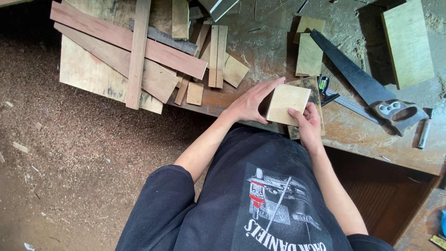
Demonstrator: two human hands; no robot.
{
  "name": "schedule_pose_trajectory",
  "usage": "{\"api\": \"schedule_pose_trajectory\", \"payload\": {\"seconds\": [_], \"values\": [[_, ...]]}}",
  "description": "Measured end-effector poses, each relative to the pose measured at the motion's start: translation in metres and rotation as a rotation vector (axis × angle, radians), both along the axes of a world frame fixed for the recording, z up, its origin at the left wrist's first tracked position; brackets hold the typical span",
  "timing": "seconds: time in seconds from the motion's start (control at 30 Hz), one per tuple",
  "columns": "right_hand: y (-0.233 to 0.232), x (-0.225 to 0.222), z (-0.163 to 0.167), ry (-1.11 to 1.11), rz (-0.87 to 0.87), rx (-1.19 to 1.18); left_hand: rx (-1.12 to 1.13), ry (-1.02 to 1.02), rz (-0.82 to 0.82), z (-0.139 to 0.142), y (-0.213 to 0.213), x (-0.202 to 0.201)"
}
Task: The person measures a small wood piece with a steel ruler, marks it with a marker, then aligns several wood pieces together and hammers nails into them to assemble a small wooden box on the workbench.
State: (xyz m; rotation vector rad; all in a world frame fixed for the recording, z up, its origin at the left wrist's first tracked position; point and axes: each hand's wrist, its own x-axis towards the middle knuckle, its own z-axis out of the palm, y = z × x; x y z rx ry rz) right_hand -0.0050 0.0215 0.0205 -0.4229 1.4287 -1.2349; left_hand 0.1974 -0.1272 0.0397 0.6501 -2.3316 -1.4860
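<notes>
Your left hand (251, 103) and right hand (307, 122) grip a pale, smooth square wooden block (287, 103). It sits over the dusty, worn tabletop (362, 135), near a black toothed handsaw (357, 79).

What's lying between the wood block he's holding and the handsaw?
In the head view, between the wood block and the handsaw lies a small square tool with a green bubble level.

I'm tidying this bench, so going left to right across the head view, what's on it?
Pile of wood offcuts → left hand → pale wood block held in both hands → right hand → hand saw → wooden board.
</notes>
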Motion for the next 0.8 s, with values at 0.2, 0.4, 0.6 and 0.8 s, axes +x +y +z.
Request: {"api": "schedule_pose_trajectory", "payload": {"seconds": [0.2,0.4,0.6,0.8], "values": [[0.003,0.01,-0.004,0.1,-0.02,0.037,-0.019,-0.028,0.02,-0.005,-0.003,0.006],[0.002,0.014,-0.01,0.071,-0.079,0.02,0.054,-0.109,-0.058,-0.006,-0.013,0.005],[0.0,0.014,-0.001,0.1,-0.091,0.084,-0.104,-0.121,-0.094,0.004,-0.024,0.002],[-0.012,0.019,0.008,0.079,-0.059,0.08,-0.107,-0.094,-0.1,0.002,-0.029,0.005]]}}
